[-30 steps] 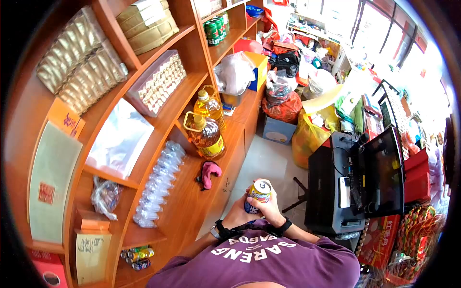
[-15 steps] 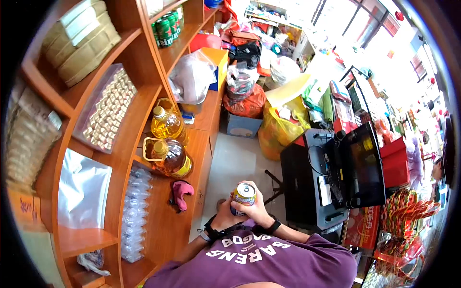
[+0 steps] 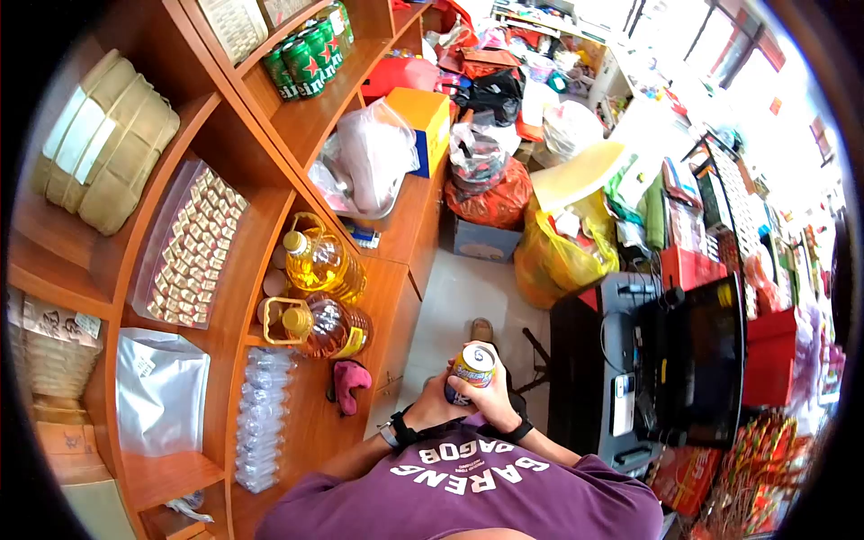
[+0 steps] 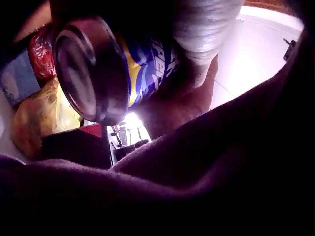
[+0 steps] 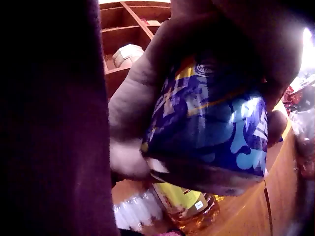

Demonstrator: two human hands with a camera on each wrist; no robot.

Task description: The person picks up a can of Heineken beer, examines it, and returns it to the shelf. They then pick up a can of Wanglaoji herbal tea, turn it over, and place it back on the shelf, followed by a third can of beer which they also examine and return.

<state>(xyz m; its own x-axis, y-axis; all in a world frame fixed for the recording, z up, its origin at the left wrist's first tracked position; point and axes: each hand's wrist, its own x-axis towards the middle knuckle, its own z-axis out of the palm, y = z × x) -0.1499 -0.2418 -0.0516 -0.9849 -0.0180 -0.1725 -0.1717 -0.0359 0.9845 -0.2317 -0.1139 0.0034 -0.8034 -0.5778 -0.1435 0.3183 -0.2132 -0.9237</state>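
Note:
In front of the shirt, a blue and yellow drink can [image 3: 473, 367] is held between both hands, its silver top facing up in the head view. My right hand [image 3: 494, 401] grips its near right side with the thumb across the front. My left hand [image 3: 432, 407] wraps the lower left side. The right wrist view shows the blue printed body of the can [image 5: 211, 128] with fingers around it. Close up in the left wrist view, one round end of the can [image 4: 78, 73] is in shadow, and sleeve cloth hides much below it.
On the left, wooden shelves hold two oil bottles [image 3: 326, 326], clear plastic bottles [image 3: 263, 418], green beer cans [image 3: 306, 61] and a pink cloth item [image 3: 350, 385]. A black cabinet with a monitor [image 3: 695, 360] stands right. Ahead are a yellow bag [image 3: 558, 261] and a shoe [image 3: 482, 329] on the floor.
The head view has swung, so the shelves and oil bottles sit further left and a shoe has come into sight. Both hands keep holding the can in front of the shirt.

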